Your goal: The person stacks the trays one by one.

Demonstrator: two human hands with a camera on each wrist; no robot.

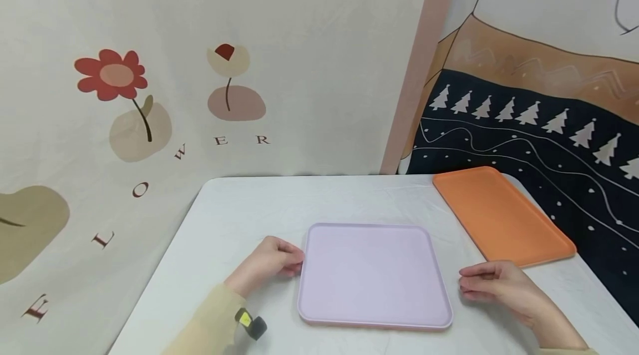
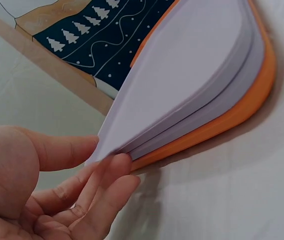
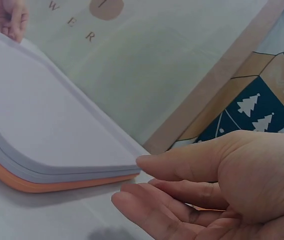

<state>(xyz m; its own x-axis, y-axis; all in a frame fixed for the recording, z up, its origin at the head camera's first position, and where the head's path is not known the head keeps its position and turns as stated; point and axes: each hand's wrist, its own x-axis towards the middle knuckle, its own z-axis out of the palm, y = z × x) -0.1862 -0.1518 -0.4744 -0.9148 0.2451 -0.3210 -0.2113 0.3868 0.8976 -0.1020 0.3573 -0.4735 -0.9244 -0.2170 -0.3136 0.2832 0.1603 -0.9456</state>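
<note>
A stack of rectangular trays lies on the white table, with a pale purple tray [image 1: 374, 277] on top. From the side, the left wrist view shows another purple layer [image 2: 201, 117] under it and an orange tray [image 2: 221, 122] at the bottom. My left hand [image 1: 279, 258] pinches the stack's left edge, thumb at the top tray's rim [image 2: 164, 112] and fingers below. Past the right edge, my right hand [image 1: 504, 285] hovers a short way off, holding nothing, its thumb and fingers apart in the right wrist view.
Another orange tray [image 1: 504, 216] lies at the table's back right corner, just beyond my right hand. The white table [image 1: 259, 199] meets a cloth backdrop [image 1: 319, 66] printed with flowers and letters. A dark cloth with trees [image 1: 529, 138] hangs at the right.
</note>
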